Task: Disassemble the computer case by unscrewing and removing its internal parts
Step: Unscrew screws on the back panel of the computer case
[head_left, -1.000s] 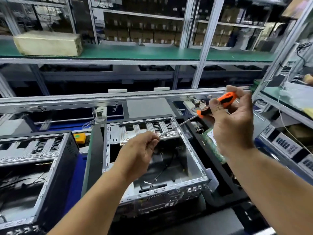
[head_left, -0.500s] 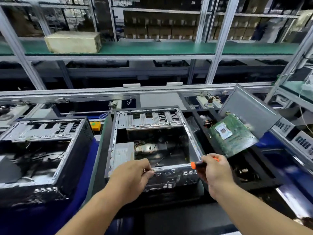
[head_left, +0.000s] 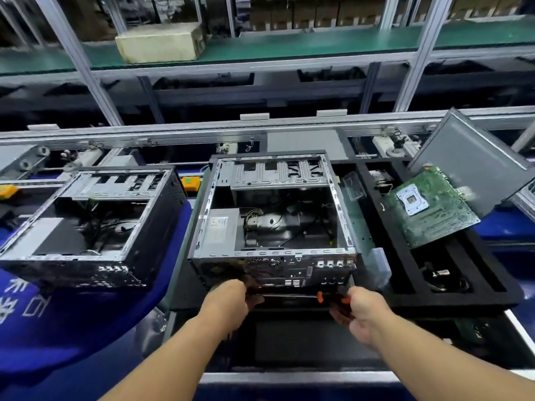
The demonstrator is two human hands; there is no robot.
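An open computer case [head_left: 272, 253] lies on its side in the middle of the bench, with a silver power supply [head_left: 218, 230] and loose cables inside. Both my hands are low against its near rear panel. My right hand [head_left: 360, 311] grips the orange and black handle of a screwdriver [head_left: 320, 296], whose shaft lies level and points left. My left hand [head_left: 228, 299] pinches the tip end of that shaft at the panel's lower left. The tip itself is hidden by my fingers.
A second open case [head_left: 86, 224] sits to the left on blue cloth. On the right, a green motherboard [head_left: 428, 206] leans on a grey side panel [head_left: 474, 169] over a black foam tray [head_left: 451, 285]. Conveyor rails and shelving run behind.
Both hands dropped from above the case's far drive bay to its near rear panel. The screwdriver went from raised and slanted to level. My view tilted down and shifted.
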